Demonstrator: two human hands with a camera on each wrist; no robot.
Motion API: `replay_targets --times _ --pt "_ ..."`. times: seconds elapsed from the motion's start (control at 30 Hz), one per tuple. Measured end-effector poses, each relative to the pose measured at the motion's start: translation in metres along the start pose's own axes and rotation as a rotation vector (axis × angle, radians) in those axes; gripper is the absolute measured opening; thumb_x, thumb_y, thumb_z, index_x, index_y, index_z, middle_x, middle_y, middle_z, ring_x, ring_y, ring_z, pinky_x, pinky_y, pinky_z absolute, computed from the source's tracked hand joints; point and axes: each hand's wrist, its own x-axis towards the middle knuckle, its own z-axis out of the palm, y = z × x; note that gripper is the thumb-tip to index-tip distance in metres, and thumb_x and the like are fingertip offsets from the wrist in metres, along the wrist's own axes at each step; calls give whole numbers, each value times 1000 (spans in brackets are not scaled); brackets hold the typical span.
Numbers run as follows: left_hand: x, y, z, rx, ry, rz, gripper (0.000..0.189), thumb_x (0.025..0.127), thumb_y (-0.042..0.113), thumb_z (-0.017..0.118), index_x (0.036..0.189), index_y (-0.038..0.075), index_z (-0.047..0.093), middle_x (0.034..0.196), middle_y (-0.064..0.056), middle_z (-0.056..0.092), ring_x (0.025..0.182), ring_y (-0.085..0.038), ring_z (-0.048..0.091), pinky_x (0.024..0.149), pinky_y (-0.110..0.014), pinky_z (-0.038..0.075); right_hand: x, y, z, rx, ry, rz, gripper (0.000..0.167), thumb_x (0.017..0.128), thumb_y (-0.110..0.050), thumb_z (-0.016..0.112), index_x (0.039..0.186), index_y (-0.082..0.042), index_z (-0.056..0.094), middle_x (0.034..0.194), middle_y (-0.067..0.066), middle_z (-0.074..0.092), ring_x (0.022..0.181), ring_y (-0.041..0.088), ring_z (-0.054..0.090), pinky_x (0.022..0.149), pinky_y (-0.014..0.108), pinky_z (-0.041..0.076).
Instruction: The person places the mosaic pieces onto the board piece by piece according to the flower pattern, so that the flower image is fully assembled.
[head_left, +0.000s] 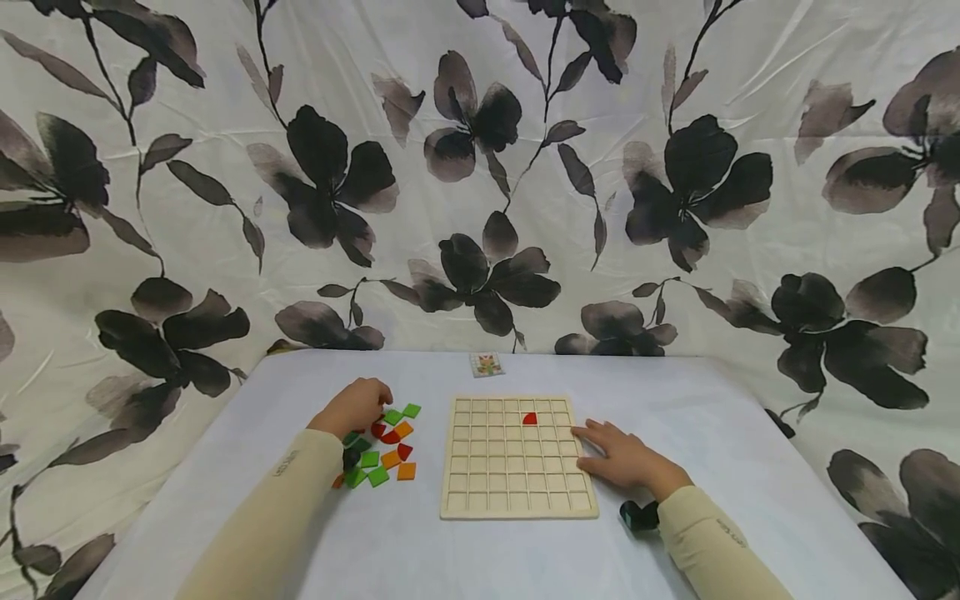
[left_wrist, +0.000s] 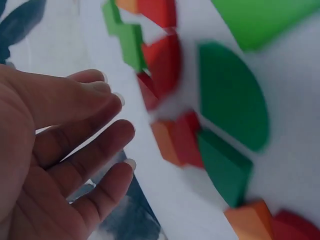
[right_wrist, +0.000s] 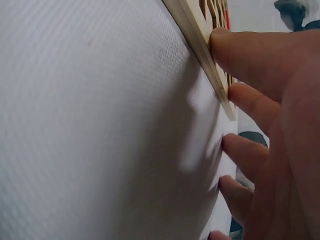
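My left hand (head_left: 354,408) hovers at the far left side of a loose cluster of coloured tiles. Its fingers are loosely bent, and nothing shows between thumb and fingertips in the left wrist view. Nearby lie a dark green quarter-round tile (left_wrist: 230,97), light green square tiles (head_left: 378,476), orange square tiles (head_left: 407,472) and red quarter-round tiles (head_left: 405,452). A wooden grid board (head_left: 517,502) lies to the right, with one red quarter-round tile (head_left: 530,419) in an upper cell. My right hand (head_left: 626,457) rests by the board's right edge, thumb and index fingertip touching it, fingers spread.
A small patterned card (head_left: 487,364) lies behind the board near the table's back edge. The white table (head_left: 510,558) meets a floral cloth backdrop (head_left: 585,275). A black wrist camera (head_left: 639,516) sits under the right wrist.
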Motion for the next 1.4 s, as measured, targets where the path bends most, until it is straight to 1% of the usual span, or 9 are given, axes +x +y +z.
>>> replay_targets --times 0.1,0.17,0.27,0.4,0.63,0.83,1.07,1.2,1.4 --pt "-1 -12 2 -6 -20 -43 29 89 1 59 116 4 67 111 -12 66 91 -23 56 95 -47 50 0 0 2 -21 2 4 60 93 -45 57 147 -21 42 156 15 32 144 44 24 107 72 17" --pt "-1 -18 2 1 -21 -52 28 88 2 60 115 3 67 109 -12 66 90 -24 56 95 -48 50 1 1 3 -31 5 5 60 94 -46 56 147 -22 42 156 15 32 144 44 24 107 72 17" --pt "-4 -24 1 19 -12 -46 24 89 4 59 112 4 69 105 -11 66 87 -24 56 94 -48 50 2 2 4 -31 10 3 60 94 -46 56 147 -21 42 156 16 32 144 44 24 107 73 17" --pt "-11 -27 -1 24 -7 -39 20 90 5 57 105 5 70 98 -9 66 85 -23 54 93 -48 50 2 2 3 -30 8 9 60 94 -45 56 147 -21 42 156 16 32 144 44 24 108 72 17" --pt "-23 -29 -1 -19 -39 -65 15 87 3 61 99 8 70 95 -6 64 87 -24 53 92 -49 50 0 4 5 -19 19 2 60 94 -46 55 147 -21 41 156 16 31 145 44 23 108 72 16" --pt "-26 -31 -3 3 -31 -36 17 87 4 63 102 5 69 96 -9 64 87 -24 54 92 -49 49 1 6 5 -14 28 -15 60 95 -46 55 147 -22 41 156 16 31 145 44 22 108 72 15" --pt "-25 -32 -2 -39 -31 -52 20 88 10 66 108 4 68 98 -10 64 88 -24 54 92 -46 50 1 7 6 -4 28 -11 60 94 -48 54 147 -22 41 157 16 31 145 44 21 109 72 14" --pt "-25 -32 -1 -26 -24 -49 21 88 14 69 106 3 67 96 -10 64 84 -22 55 88 -44 52 1 7 6 -5 26 -10 61 94 -48 54 148 -22 41 157 16 30 145 44 21 109 72 13" --pt "-27 -25 -1 -21 -11 -123 27 84 16 71 103 -2 64 87 -8 63 77 -22 54 81 -40 52 1 7 6 -7 22 0 62 94 -50 54 148 -23 41 157 15 30 145 44 21 110 71 13"
